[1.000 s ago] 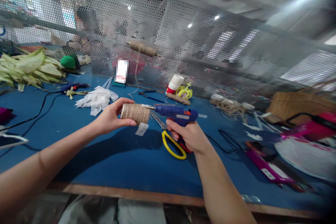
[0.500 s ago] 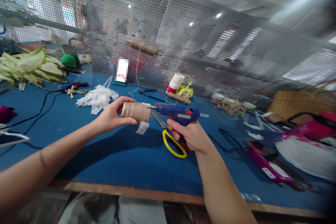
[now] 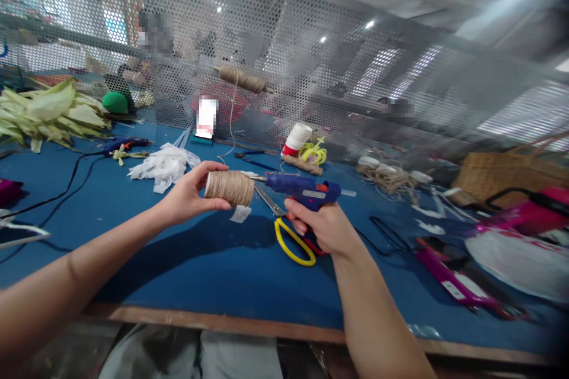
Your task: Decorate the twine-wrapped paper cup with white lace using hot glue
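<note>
Fingers of the left hand (image 3: 191,192) grip the twine-wrapped cylinder (image 3: 231,188) left of the scissors (image 3: 279,212), seemingly leaving its scissors-side end free for the glue gun (image 3: 297,185), which the right hand (image 3: 320,225) clasps by the handle above the scissors.

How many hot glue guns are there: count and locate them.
2: one hot glue gun in the right hand, the second on the table, behind and left of the white lace. Others may be hidden.
</note>
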Action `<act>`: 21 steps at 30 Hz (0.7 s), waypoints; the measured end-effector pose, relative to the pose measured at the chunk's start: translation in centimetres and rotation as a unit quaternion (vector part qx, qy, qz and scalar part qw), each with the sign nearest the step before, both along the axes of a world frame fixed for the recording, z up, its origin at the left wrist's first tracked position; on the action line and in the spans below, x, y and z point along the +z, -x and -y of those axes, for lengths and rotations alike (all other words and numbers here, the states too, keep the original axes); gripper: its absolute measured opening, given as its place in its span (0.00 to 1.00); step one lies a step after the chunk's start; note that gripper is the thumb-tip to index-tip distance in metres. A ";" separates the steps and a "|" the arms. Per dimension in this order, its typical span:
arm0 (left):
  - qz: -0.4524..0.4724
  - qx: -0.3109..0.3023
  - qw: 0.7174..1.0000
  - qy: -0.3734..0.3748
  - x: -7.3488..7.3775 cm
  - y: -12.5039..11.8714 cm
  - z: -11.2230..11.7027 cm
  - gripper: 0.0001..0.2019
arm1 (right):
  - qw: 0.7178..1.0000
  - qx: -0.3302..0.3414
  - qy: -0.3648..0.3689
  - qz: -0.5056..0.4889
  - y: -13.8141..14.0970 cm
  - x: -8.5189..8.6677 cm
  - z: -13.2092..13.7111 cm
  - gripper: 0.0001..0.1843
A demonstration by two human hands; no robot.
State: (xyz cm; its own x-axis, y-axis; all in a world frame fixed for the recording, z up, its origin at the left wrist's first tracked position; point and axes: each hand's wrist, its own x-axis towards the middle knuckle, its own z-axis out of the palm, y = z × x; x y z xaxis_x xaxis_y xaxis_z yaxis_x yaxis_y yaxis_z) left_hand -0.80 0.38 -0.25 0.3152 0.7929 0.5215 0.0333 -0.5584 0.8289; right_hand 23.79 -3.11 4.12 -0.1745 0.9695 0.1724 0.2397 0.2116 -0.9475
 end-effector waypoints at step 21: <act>-0.002 0.002 1.000 -0.020 -0.2 0.0 -0.2 0.28 | 0.998 0.008 -0.018 0.057 -0.2 0.5 0.3 0.18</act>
